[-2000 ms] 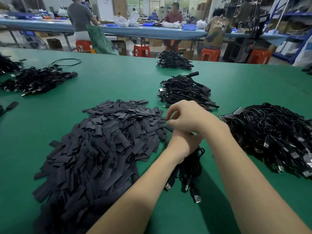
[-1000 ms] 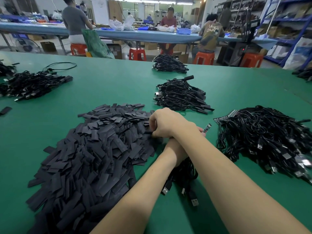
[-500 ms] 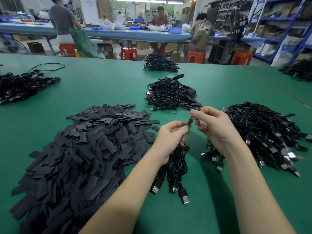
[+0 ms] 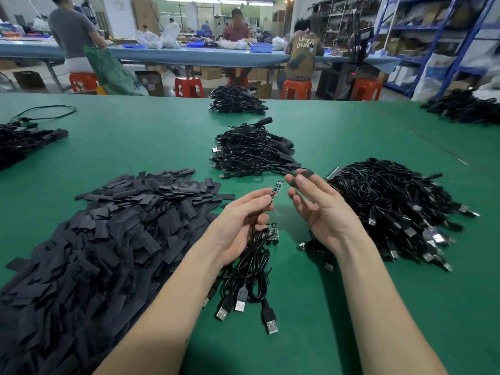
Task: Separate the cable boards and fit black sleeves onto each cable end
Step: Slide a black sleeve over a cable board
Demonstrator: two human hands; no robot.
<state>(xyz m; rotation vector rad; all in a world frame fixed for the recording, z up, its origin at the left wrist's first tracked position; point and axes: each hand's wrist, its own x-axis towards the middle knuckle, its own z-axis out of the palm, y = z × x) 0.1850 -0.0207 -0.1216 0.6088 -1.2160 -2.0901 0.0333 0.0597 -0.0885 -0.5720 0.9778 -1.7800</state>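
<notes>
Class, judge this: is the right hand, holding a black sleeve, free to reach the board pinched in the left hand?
Probably yes: only open air lies between the right hand and the board.

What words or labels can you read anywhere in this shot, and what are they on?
"UNKN OWN": pale letters on the back of the seated person's shirt at the far table.
Small circuit board held in the left hand: markings too small to read.
Shelf boxes: too blurred to read.
</notes>
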